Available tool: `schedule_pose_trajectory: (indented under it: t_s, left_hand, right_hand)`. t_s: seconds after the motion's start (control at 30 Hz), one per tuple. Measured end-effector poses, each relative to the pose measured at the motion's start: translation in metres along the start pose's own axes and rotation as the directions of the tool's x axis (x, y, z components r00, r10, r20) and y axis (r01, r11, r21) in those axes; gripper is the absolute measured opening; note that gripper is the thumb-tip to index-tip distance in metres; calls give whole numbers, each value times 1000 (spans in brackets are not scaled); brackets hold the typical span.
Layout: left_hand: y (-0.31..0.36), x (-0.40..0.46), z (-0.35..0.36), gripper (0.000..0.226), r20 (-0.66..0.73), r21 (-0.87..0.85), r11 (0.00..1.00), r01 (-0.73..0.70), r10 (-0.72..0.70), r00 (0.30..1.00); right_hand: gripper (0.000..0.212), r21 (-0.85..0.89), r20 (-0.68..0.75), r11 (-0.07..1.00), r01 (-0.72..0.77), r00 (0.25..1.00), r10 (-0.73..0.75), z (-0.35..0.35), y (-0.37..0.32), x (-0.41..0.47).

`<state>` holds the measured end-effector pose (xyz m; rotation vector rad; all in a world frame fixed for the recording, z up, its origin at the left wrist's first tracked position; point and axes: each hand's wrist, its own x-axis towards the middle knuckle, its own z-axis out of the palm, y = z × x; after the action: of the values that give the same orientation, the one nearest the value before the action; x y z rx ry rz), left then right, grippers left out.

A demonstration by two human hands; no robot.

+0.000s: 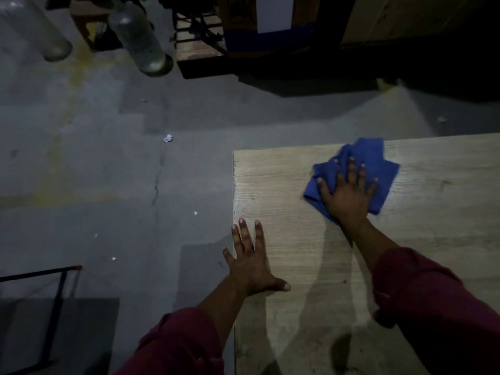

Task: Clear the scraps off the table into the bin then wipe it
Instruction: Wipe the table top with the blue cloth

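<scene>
The right hand (349, 193), grip spread flat, is pressing the blue cloth (378, 169) onto the table (446, 239) for wiping; the left hand (251, 263), spread, is bracing at the table's edge.

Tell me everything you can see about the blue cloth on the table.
The cloth is deep blue, soft-looking fabric, crumpled and loosely folded rather than spread flat. It lies on the pale wood-grain table, near its far edge, one corner reaching that edge. The right hand presses flat on it, fingers spread, covering its middle and near side. Blue shows around the hand on the left, far and right sides. Nothing else touches it.
</scene>
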<state>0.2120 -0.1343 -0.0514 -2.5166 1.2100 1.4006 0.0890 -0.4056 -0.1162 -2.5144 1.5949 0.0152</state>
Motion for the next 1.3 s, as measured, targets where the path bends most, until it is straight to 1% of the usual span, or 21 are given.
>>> schedule_pose_trajectory:
  t_s: [0.07, 0.13, 0.17, 0.23, 0.33, 0.4, 0.43, 0.47, 0.53, 0.57, 0.67, 0.73, 0.77, 0.83, 0.93, 1.0, 1.07, 1.13, 1.2, 1.27, 1.3]
  left_hand:
    - [1, -1, -2, 175, 17, 10, 1000, -3, 3, 1000]
    - [1, -2, -3, 177, 29, 20, 1000, -5, 4, 1000]
    - [1, -2, -4, 177, 34, 21, 1000, -3, 2, 999]
    - [1, -2, -5, 178, 50, 22, 1000, -3, 2, 999]
    - [2, -3, -6, 178, 58, 34, 999, 2, -4, 998]
    - [2, -3, -6, 179, 48, 26, 1000, 4, -5, 999]
    - [2, -4, -7, 179, 46, 22, 1000, 3, -4, 999]
    - [3, -5, -7, 179, 48, 20, 1000, -1, 0, 999]
    - [2, -6, -8, 179, 54, 11, 1000, -13, 12, 998]
    - [3, -6, -9, 179, 55, 8, 1000, -17, 16, 998]
    - [4, -6, -9, 179, 56, 0, 1000, -17, 17, 998]
    - [5, -7, -9, 180, 51, -5, 1000, -14, 14, 999]
    - [5, -8, -9, 180, 45, -6, 1000, -10, 10, 999]
    - [6, -8, -9, 180, 28, -3, 1000, -5, 5, 1000]
    - [3, -6, -6, 180, 22, 6, 1000, -14, 14, 1000]
    - [1, -4, -4, 180, 23, 2, 1000, -16, 16, 1000]
    - [0, -3, -4, 180, 25, -2, 1000, -12, 12, 1000]
    - [0, -4, -4, 180, 26, 0, 1000, -13, 13, 1000]
    - [0, -4, -3, 181, 15, 5, 1000, -18, 18, 1000]
    - [-2, -2, -1, 181, 1, -7, 1000, -25, 25, 1000]
    - [-3, -2, 0, 181, -6, -11, 1000, -29, 29, 1000]
  right_hand:
    - [79, 93, -17, 978, -189, 981, 192, 0, -30, -7]
    - [79, 108, -52, 978, -178, 982, 184, 7, -60, -24]
    - [79, 75, -69, 993, -89, 993, 94, 12, -70, -36]
    - [78, -25, -48, 981, 192, 980, -193, 20, -80, -66]
    - [77, -57, -10, 820, 569, 821, -570, 17, -56, -89]
    - [73, -67, -24, 757, 650, 757, -653, 13, -21, -85]
    - [73, -81, -31, 778, 623, 779, -627, 11, -3, -81]
    - [73, -89, -34, 833, 547, 834, -551, 8, 14, -75]
    - [76, -83, -32, 959, 270, 962, -273, 2, 35, -68]
    - [77, -73, -39, 991, 110, 993, -113, 1, 36, -67]
    - [77, 9, -80, 968, -251, 965, 251, 4, 8, -74]
    - [77, 77, -101, 933, -350, 929, 357, 7, -24, -85]
    - [76, 93, -108, 931, -352, 926, 361, 9, -39, -93]
    - [75, 70, -124, 966, -247, 959, 254, 15, -63, -113]
    - [76, -8, -97, 995, 104, 990, -104, 23, -75, -140]
    - [76, -19, -66, 946, 323, 944, -324, 21, -63, -149]
    - [75, -37, -39, 854, 518, 854, -519, 17, -37, -157]
    - [74, -52, -16, 759, 649, 759, -650, 11, -1, -162]
    - [74, -84, -4, 748, 659, 750, -661, 3, 36, -167]
    - [74, -110, -28, 850, 516, 853, -521, 0, 62, -169]
    - [75, -110, -42, 918, 382, 921, -388, 0, 68, -171]
